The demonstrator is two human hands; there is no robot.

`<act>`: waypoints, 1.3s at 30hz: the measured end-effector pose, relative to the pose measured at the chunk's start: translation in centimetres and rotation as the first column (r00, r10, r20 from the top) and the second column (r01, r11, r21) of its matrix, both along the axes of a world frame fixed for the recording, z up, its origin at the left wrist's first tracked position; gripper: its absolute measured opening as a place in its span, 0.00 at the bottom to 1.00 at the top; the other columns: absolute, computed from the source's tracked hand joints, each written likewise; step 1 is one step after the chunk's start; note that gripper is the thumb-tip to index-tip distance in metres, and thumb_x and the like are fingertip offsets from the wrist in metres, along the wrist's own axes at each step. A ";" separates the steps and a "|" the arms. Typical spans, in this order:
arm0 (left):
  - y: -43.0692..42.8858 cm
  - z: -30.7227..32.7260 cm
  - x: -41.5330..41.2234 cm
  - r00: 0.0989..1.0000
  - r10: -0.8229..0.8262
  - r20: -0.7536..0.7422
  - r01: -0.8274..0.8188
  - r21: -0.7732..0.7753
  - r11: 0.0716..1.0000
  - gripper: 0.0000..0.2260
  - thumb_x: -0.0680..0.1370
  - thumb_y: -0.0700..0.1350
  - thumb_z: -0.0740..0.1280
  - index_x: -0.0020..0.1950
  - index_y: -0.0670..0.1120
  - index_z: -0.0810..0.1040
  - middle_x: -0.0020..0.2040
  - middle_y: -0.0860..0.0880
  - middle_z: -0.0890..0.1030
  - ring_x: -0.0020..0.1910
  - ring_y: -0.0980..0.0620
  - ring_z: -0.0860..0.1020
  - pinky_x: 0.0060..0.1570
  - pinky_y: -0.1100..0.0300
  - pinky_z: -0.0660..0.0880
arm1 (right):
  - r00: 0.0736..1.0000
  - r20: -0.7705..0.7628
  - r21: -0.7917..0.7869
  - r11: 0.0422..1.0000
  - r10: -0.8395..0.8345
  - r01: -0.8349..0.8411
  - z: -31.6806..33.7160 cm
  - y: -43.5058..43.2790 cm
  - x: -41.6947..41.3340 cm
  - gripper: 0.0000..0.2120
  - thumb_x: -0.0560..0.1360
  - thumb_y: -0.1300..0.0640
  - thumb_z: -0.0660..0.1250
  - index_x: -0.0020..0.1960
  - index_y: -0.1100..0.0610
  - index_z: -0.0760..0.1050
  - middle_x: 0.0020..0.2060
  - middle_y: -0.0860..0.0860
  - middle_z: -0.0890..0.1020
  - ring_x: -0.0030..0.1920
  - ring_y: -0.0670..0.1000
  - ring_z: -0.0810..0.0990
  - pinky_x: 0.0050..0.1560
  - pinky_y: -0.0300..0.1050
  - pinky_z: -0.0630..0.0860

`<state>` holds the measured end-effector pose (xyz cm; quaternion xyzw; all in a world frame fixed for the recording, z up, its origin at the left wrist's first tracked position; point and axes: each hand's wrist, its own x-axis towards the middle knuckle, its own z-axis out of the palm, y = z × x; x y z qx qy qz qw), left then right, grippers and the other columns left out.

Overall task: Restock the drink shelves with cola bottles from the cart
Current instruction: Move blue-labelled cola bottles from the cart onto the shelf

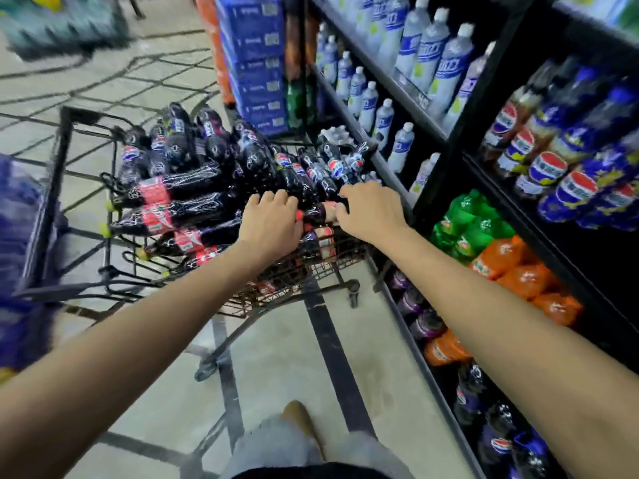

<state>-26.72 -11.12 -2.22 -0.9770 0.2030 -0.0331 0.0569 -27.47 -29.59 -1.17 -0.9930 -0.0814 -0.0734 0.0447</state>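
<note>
A black wire cart (64,174) stands in the aisle, piled with dark cola bottles (193,188) lying on their sides, some with red labels, some with blue-and-red logos. Both my arms reach into its near right corner. My left hand (273,221) curls down over the bottles, its fingertips at the red cap of a small cola bottle (315,214). My right hand (370,209) curls over the labelled end of that same bottle. What lies under each palm is hidden. The black drink shelves (460,133) rise just right of the cart.
The shelves carry white-and-blue bottles (428,60) up high, blue-labelled cola bottles (560,174) at right, and green (470,223) and orange (525,271) bottles lower down. Stacked blue cases (257,63) stand beyond the cart. My foot (301,420) is on the tiled floor.
</note>
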 end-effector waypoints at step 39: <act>8.0 -4.9 30.5 0.602 0.745 -0.286 -0.789 -0.073 0.610 0.39 0.78 0.59 0.64 0.76 0.36 0.51 0.68 0.36 0.68 0.65 0.38 0.72 0.56 0.47 0.72 | 0.806 -0.575 0.333 0.940 0.142 0.072 -9.4 14.7 34.9 0.43 0.75 0.38 0.64 0.76 0.64 0.52 0.68 0.60 0.70 0.64 0.61 0.74 0.48 0.48 0.68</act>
